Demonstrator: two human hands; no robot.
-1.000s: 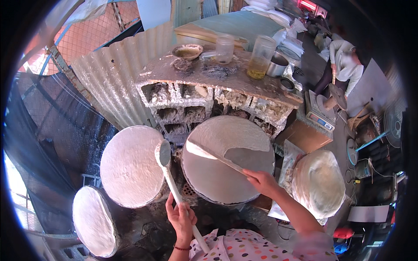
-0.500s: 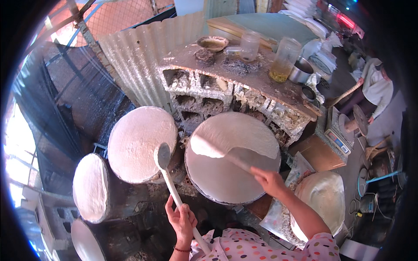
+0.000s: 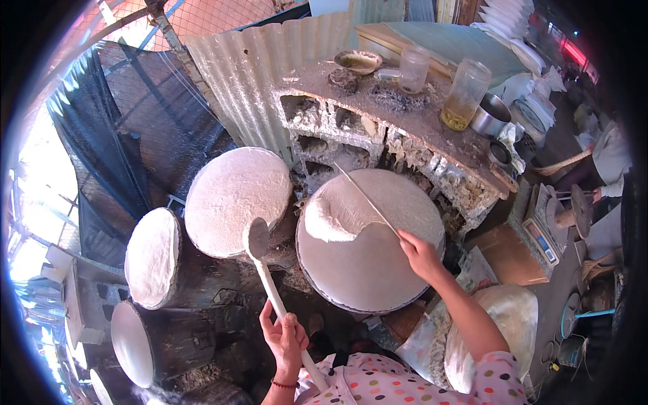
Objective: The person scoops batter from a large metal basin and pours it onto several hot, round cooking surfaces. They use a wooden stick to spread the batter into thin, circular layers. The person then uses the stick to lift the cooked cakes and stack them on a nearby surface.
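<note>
My left hand (image 3: 283,339) is wrapped round the pale handle of a long wooden ladle (image 3: 268,280). Its coated bowl points away from me, over the gap between two round griddles. With my right hand (image 3: 420,258) I grip a thin, flat wooden scraper (image 3: 368,200), seen nearly edge-on. It slants to the far left across the middle griddle (image 3: 368,273). A whitish layer of batter or dough (image 3: 405,192) covers that griddle's far side, with a thick, bright lip at the left. The griddle's near part looks smooth and grey.
Left of me stand round griddles with pale sheets (image 3: 236,199) (image 3: 154,260) and another round surface (image 3: 131,343). A block counter (image 3: 398,128) bears jars and a pot. At right are a large cloth-lined basin (image 3: 499,324), a scale (image 3: 542,236) and a person's sleeve (image 3: 611,158).
The scraper has turned from broadside to edge-on and swung toward the far side. The white layer's edge has changed shape. The view has shifted; the left hand keeps its grip.
</note>
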